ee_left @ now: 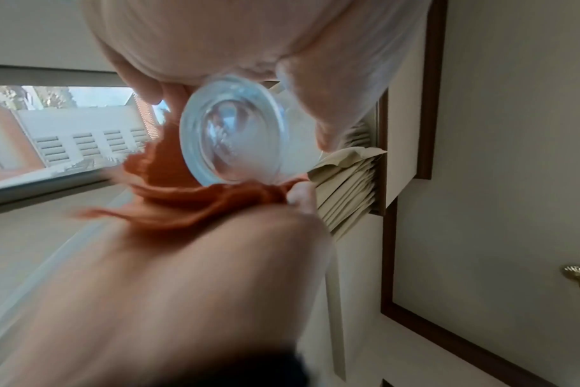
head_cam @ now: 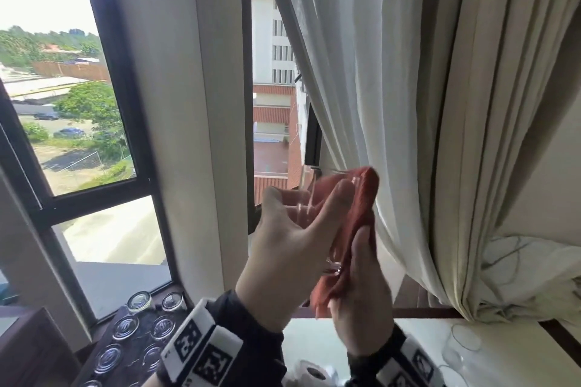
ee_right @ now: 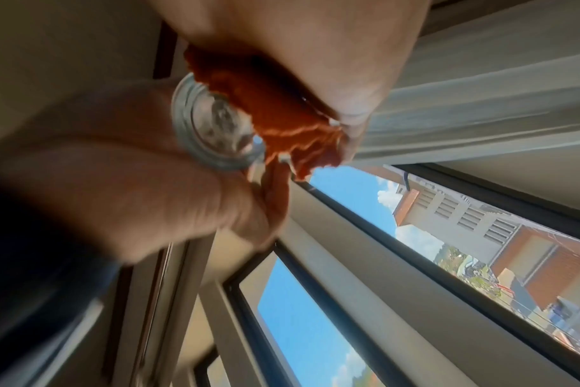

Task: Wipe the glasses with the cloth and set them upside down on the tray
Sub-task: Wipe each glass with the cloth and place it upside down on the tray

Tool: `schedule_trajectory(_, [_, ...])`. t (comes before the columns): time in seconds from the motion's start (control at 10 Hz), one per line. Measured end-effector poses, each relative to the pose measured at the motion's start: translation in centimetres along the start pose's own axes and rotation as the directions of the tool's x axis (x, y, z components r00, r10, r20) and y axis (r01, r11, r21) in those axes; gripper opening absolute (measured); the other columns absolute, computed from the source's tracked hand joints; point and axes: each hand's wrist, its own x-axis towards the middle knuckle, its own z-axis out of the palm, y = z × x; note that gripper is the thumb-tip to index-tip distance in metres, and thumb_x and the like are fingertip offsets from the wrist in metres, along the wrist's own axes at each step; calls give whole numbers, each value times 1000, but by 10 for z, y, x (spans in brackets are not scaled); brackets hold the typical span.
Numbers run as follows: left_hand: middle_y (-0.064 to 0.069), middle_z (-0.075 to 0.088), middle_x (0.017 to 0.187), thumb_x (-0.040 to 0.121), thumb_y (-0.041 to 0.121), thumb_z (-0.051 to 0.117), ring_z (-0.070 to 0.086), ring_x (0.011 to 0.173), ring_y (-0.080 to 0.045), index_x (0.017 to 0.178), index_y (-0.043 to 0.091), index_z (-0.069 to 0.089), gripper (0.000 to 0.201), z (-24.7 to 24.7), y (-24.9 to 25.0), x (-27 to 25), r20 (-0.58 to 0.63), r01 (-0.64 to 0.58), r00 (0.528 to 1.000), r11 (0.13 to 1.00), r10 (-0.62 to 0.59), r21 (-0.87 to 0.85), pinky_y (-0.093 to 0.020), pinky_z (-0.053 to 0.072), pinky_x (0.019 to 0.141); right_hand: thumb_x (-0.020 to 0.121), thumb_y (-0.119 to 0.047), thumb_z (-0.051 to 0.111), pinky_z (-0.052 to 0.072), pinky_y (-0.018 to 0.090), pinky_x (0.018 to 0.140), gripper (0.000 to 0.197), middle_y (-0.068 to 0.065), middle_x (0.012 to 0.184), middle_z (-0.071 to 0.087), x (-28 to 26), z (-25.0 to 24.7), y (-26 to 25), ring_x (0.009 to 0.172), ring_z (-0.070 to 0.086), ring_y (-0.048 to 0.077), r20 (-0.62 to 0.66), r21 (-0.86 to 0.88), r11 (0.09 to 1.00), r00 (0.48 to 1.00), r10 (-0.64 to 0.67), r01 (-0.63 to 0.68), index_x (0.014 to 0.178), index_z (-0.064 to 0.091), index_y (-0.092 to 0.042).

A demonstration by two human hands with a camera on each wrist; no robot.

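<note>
My left hand [head_cam: 308, 207] holds a clear glass [head_cam: 305, 181] up in front of the window, thumb on one side and fingers on the other. An orange-red cloth [head_cam: 355, 204] is pressed against the glass's right side by my right hand [head_cam: 361, 261], which grips it. In the left wrist view the thick round base of the glass [ee_left: 232, 131] faces the camera, with the cloth [ee_left: 189, 201] bunched under it. The right wrist view shows the cloth [ee_right: 275, 104] covering part of the glass [ee_right: 212, 128]. Several glasses [head_cam: 125, 327] stand upside down on the dark tray [head_cam: 138, 355] at lower left.
Clear glasses [head_cam: 465, 339] stand on the white table [head_cam: 314, 339] at lower right. A white roll [head_cam: 311, 374] lies near the bottom edge. Sheer and beige curtains [head_cam: 440, 135] hang close behind my hands on the right. Window frames [head_cam: 132, 135] stand to the left.
</note>
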Motion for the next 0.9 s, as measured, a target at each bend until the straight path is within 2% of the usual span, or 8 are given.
schedule_trajectory(0.1, [4, 69, 108, 74, 96, 49, 66, 85, 6, 115, 28, 62, 81, 4, -13, -5, 16, 3, 1000, 999, -4, 45, -10, 51, 70, 59, -101, 45, 46, 49, 106, 86, 5, 138, 61, 20, -7, -12, 126, 59, 24, -39, -171, 982, 995, -88, 80, 123, 64, -46])
schedule_trajectory(0.3, [-8, 74, 110, 95, 85, 31, 72, 100, -22, 124, 25, 68, 75, -12, -5, 14, 12, 20, 1000, 990, -18, -143, -35, 59, 83, 48, -107, 40, 40, 5, 47, 116, -3, 44, 53, -28, -2, -5, 43, 57, 0, 0, -363, 928, 996, 86, -80, 68, 55, 7])
schedule_trajectory(0.4, [-5, 68, 96, 89, 85, 33, 68, 87, -15, 129, 30, 57, 71, -18, 1, 17, 24, -44, 999, 996, 46, -83, -29, 60, 78, 55, -94, 57, 46, 10, 50, 126, -1, 50, 63, -25, -5, 8, 44, 59, 3, 61, -198, 968, 984, 166, -151, 100, 58, 24])
schedule_trajectory(0.5, [2, 76, 97, 91, 74, 35, 75, 85, -2, 128, 28, 52, 61, -7, -6, 8, 60, -42, 997, 999, 42, -9, -13, 57, 72, 71, -76, 68, 54, 34, 73, 79, 3, 93, 76, 2, 6, -2, 77, 67, 23, -18, 22, 996, 996, 92, -91, 122, 70, -17])
schedule_trajectory(0.6, [3, 67, 119, 87, 83, 29, 68, 106, -3, 127, 38, 49, 63, -1, -11, 6, -1, -47, 999, 997, 48, 65, -17, 52, 87, 95, -47, 53, 48, 9, 62, 52, 1, 101, 75, 13, 5, -9, 68, 63, -5, -27, -134, 985, 994, -108, 104, 132, 62, -11])
schedule_trajectory(0.7, [1, 71, 108, 95, 76, 31, 72, 100, -7, 125, 29, 54, 60, -5, -12, 16, -47, -5, 999, 1000, 6, 15, -28, 56, 88, 96, -66, 46, 38, 13, 75, 50, -6, 89, 58, 5, 10, -5, 81, 45, 1, 99, -213, 925, 949, -299, 313, 135, 61, -39])
schedule_trajectory(0.8, [-14, 72, 108, 105, 69, 37, 75, 101, -21, 129, 16, 56, 61, -18, -11, 26, -32, 5, 999, 997, -8, -81, -31, 59, 86, 104, -53, 38, 42, 30, 88, 43, -9, 139, 59, -9, 10, 17, 76, 56, 38, 244, -225, 897, 913, -327, 381, 143, 52, -42])
schedule_trajectory(0.9, [2, 66, 102, 90, 83, 30, 69, 94, 1, 137, 23, 51, 79, -22, -10, 27, -6, -15, 1000, 999, 15, -35, -28, 52, 92, 89, -72, 53, 53, 18, 83, 49, 13, 124, 69, -19, 4, 29, 87, 71, 16, 79, -209, 952, 974, -212, 224, 117, 73, -37])
